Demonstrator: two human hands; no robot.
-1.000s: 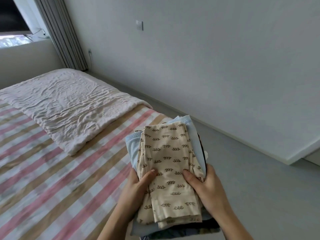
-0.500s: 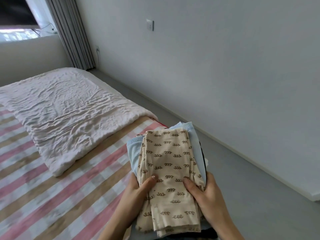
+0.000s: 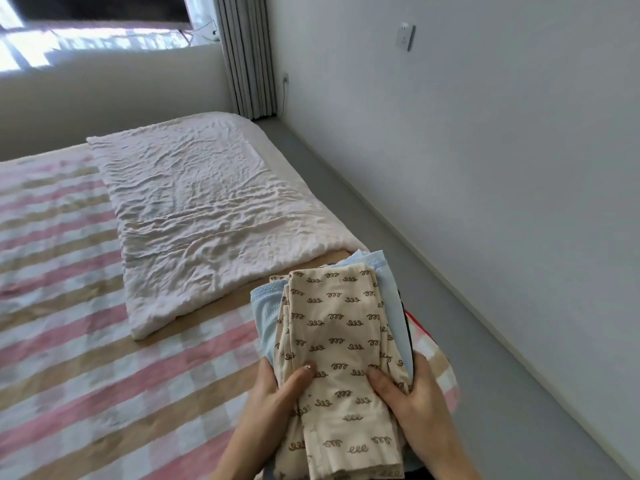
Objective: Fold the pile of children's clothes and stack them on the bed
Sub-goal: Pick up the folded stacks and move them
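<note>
A stack of folded children's clothes (image 3: 337, 327) is held above the near right corner of the bed (image 3: 86, 358). Its top piece is cream with small brown squiggles; a light blue garment (image 3: 265, 317) and a dark one lie underneath. My left hand (image 3: 273, 396) grips the stack's left side, thumb pressed on top. My right hand (image 3: 412, 400) grips the right side, thumb likewise on top. The bed has a pink, tan and white checked cover.
A wrinkled white folded quilt (image 3: 201, 213) lies on the bed's far right part. Grey floor (image 3: 450, 306) runs between the bed and a white wall on the right. Grey curtains (image 3: 247, 53) and a window sit at the far end.
The view has swung left and down, showing more of the bed. The stack has moved with my hands over the bed's corner; both grips are unchanged.
</note>
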